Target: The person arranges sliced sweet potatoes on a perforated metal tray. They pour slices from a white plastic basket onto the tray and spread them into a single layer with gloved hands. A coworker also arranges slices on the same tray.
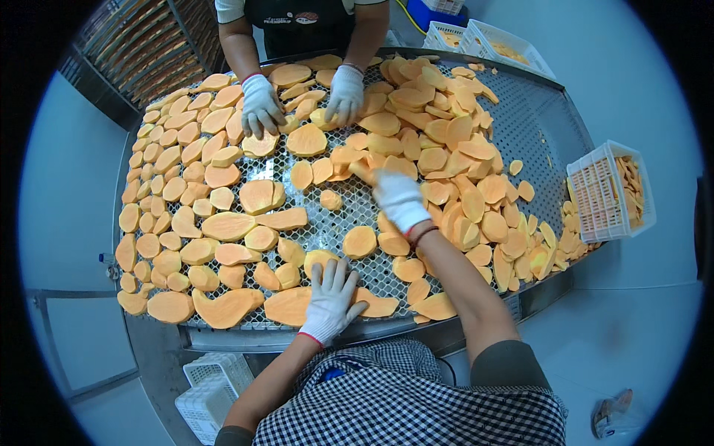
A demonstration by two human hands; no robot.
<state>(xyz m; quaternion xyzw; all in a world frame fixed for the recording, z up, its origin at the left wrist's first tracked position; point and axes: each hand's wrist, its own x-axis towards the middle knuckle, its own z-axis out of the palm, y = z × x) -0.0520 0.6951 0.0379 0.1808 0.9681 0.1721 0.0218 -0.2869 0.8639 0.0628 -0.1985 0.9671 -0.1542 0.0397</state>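
Orange sweet potato slices (227,225) lie side by side over the left part of a wire mesh rack (325,230). My left hand (332,301), in a white knitted glove, rests with spread fingers on slices at the rack's near edge. Farther right, my gloved right hand (399,199) is at the edge of a heap of slices (454,141); its fingers, slightly blurred, close on a sweet potato slice (362,172). Across the table, a co-worker's gloved left hand (346,94) and right hand (260,108) touch slices on the mesh.
A perforated metal tabletop (532,111) shows at the right. A white basket (595,193) of slices stands at its right edge, with white crates (509,48) behind. Rack shelves (141,44) stand at the far left; white baskets (212,390) sit below the near edge.
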